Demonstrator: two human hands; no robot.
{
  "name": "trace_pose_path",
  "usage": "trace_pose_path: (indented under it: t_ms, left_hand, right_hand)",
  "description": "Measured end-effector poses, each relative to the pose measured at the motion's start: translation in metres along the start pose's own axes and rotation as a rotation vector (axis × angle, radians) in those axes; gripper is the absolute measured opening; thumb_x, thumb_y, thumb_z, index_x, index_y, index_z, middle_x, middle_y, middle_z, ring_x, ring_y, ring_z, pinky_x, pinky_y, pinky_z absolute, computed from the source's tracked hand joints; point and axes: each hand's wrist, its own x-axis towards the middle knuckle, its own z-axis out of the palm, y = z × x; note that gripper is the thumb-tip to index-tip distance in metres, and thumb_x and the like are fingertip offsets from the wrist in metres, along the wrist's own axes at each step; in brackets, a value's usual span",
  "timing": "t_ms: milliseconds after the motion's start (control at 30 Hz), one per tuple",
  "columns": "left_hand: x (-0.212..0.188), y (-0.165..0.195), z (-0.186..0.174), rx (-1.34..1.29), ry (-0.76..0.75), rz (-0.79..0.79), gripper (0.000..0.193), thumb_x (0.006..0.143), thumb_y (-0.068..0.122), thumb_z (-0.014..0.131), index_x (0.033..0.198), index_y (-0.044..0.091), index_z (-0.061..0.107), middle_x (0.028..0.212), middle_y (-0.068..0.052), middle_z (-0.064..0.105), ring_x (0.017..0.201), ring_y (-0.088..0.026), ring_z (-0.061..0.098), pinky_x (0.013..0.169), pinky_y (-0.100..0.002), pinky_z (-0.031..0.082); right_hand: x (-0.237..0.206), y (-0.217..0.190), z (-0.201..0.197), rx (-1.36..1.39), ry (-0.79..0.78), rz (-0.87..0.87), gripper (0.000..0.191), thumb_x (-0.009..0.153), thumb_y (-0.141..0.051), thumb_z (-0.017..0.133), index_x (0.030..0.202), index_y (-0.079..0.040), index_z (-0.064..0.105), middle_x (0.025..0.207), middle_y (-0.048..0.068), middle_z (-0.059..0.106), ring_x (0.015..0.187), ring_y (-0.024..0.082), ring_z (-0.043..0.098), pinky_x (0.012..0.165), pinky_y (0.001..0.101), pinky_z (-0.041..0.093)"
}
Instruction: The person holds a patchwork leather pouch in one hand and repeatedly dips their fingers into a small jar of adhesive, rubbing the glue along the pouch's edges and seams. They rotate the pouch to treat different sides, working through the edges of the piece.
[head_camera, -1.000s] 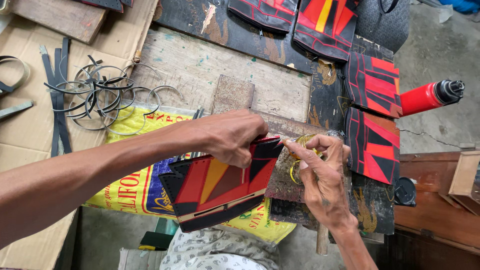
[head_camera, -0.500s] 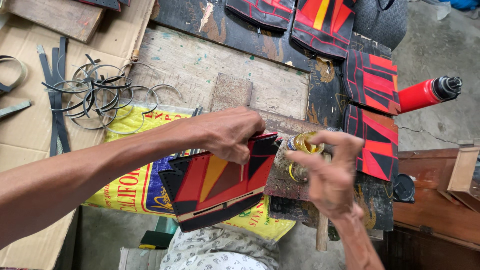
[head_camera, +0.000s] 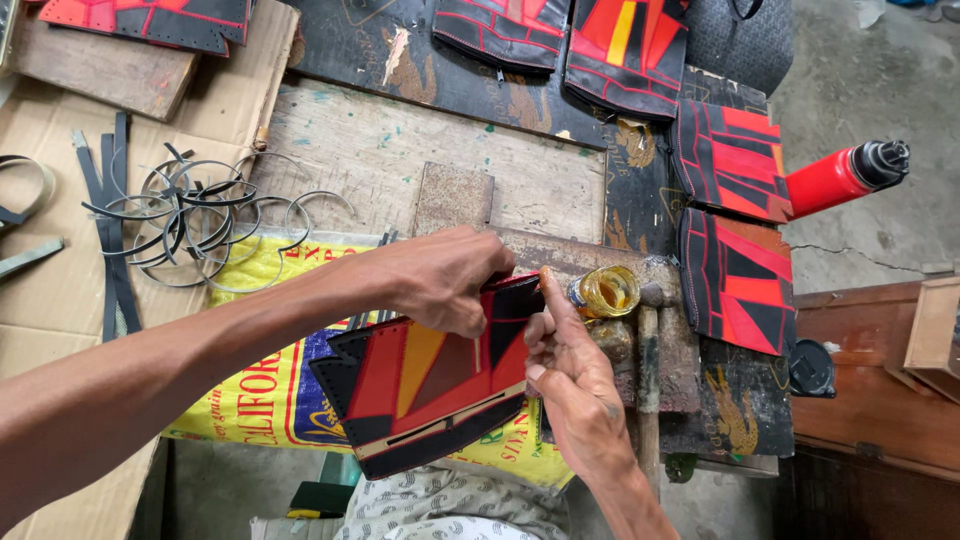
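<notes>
Patchwork panel (head_camera: 425, 385) of red, orange and black pieces lies tilted across the front of the table (head_camera: 370, 150), its lower edge hanging over the table's near side above a patterned cloth. The left hand (head_camera: 450, 280) rests on the panel's upper right corner, its fingers curled closed and pinching the black edge there. The right hand (head_camera: 570, 385) comes up from below, just beside the same corner; its index finger is stretched out with the tip touching the panel's edge, while the other fingers are folded loosely and grip nothing that can be made out. Right next to that fingertip stands a small open jar (head_camera: 605, 292) holding a yellow-amber substance. A hammer (head_camera: 648, 370) lies beside the jar, its handle running toward the person. Under the panel a yellow printed sack (head_camera: 255, 395) is spread. Farther left, a tangle of metal rings and strips (head_camera: 190, 215) sits on cardboard. To the right, more red-and-black panels (head_camera: 735, 225) lie on a dark mat, and a red bottle with a black cap (head_camera: 845, 175) lies on the floor.
</notes>
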Motion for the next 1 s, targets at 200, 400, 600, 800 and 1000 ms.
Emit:
trace_pose_path:
  t_ms: [200, 400, 600, 800, 1000]
  left_hand:
    - [0.001, -0.003, 0.001, 0.005, -0.004, -0.023, 0.027, 0.057, 0.016, 0.070, 0.075, -0.004, 0.064, 0.068, -0.024, 0.065, 0.068, -0.039, 0.068, 0.062, -0.050, 0.053]
    - [0.001, -0.002, 0.001, 0.011, 0.004, -0.013, 0.027, 0.056, 0.015, 0.070, 0.074, -0.004, 0.063, 0.067, -0.024, 0.065, 0.067, -0.039, 0.068, 0.061, -0.051, 0.052]
    - [0.000, -0.003, 0.000, 0.002, -0.031, -0.049, 0.027, 0.057, 0.015, 0.069, 0.074, -0.004, 0.062, 0.066, -0.024, 0.064, 0.063, -0.037, 0.068, 0.059, -0.050, 0.052]
    - [0.000, -0.001, -0.002, -0.009, -0.033, -0.053, 0.025, 0.057, 0.015, 0.069, 0.074, -0.003, 0.063, 0.065, -0.021, 0.065, 0.062, -0.034, 0.068, 0.059, -0.049, 0.052]
    - [-0.001, 0.003, -0.003, 0.003, -0.034, -0.070, 0.024, 0.058, 0.015, 0.070, 0.073, -0.003, 0.063, 0.065, -0.021, 0.066, 0.063, -0.034, 0.069, 0.059, -0.048, 0.053]
  right_hand:
    - [-0.004, 0.002, 0.001, 0.016, 0.000, -0.040, 0.090, 0.079, 0.004, 0.054, 0.166, -0.001, 0.030, 0.109, 0.003, 0.046, 0.096, 0.013, 0.042, 0.087, 0.0258, 0.036]
    - [-0.006, -0.002, 0.007, 0.156, -0.028, 0.033, 0.095, 0.076, 0.004, 0.055, 0.166, -0.005, 0.024, 0.111, 0.005, 0.049, 0.103, 0.016, 0.046, 0.094, 0.0290, 0.035]
    - [-0.014, -0.002, 0.010, 0.317, -0.078, 0.049, 0.097, 0.078, 0.002, 0.060, 0.168, -0.005, 0.023, 0.110, 0.007, 0.049, 0.104, 0.018, 0.047, 0.098, 0.0305, 0.035]
    - [-0.020, -0.009, 0.000, 0.397, -0.116, 0.118, 0.083, 0.078, 0.004, 0.056, 0.159, 0.003, 0.038, 0.109, 0.008, 0.052, 0.101, 0.018, 0.048, 0.092, 0.0339, 0.041]
    - [0.005, -0.020, -0.019, -1.219, 0.153, -0.526, 0.068, 0.078, 0.010, 0.053, 0.142, -0.010, 0.066, 0.105, 0.005, 0.049, 0.105, 0.021, 0.043, 0.100, 0.0360, 0.031]
